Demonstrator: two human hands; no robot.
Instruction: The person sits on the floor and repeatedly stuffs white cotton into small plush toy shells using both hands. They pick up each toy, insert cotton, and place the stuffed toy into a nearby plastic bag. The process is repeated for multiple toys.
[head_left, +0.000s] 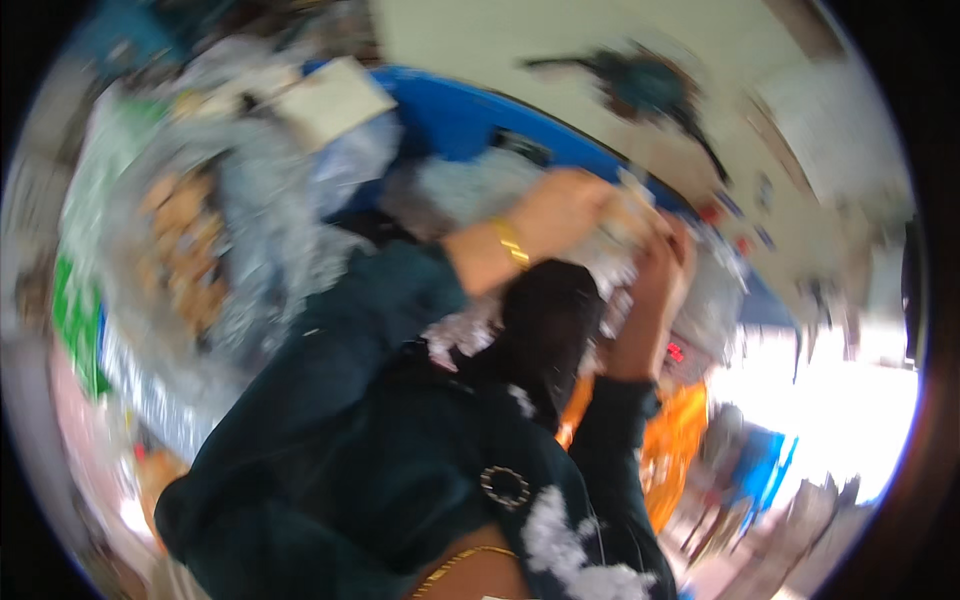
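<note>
The picture is tilted and blurred by motion. Both my arms, in dark teal sleeves, rise from the lower edge toward the middle. My left hand (572, 212), with a gold bangle on the wrist, and my right hand (660, 268) meet and are both closed on a crumpled silvery clear plastic wrap (612, 252). Below the hands hangs a black mass (548, 330), perhaps a bag; the blur hides what it is. Bits of white and silvery plastic lie on my dark clothing (560, 540).
A large blue tub (468, 122) curves behind the hands. Clear plastic bags with brown items (185, 250) pile up at the left, with a white flat box (335, 98) on top. Something orange (682, 445) sits lower right. A dark fan-like shape (640, 85) shows on the pale surface above.
</note>
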